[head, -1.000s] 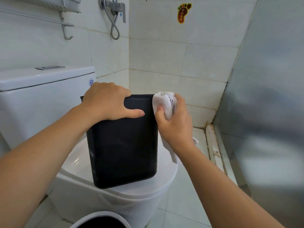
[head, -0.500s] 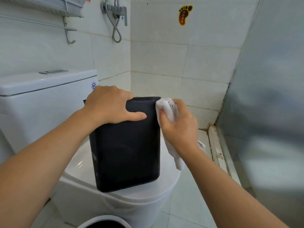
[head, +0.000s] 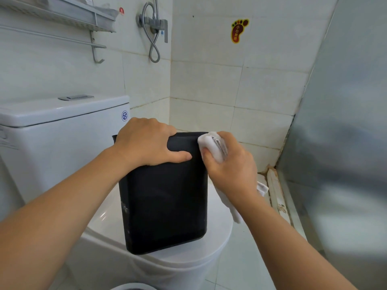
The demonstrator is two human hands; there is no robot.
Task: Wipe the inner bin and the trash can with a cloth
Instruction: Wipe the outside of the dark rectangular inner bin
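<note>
Tipping is our worry: the inner bin [head: 165,197] stands upright on the closed toilet lid [head: 217,237], our left hand [head: 146,143] gripping its rim while our right hand [head: 230,164] presses the bunched cloth [head: 211,143] against its upper right edge, and a hard sideways wipe could slide it off.

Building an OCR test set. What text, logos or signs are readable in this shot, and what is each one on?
"小心地滑": yellow characters on the red foot-shaped sticker on the back wall.
Round blue logo on the toilet tank: an emblem, too small to read.
Small red sticker on the wall by the shelf: too small to read.
Small blue dot on the shower valve: no legible text.
Black bin and white cloth: no text visible.
</note>
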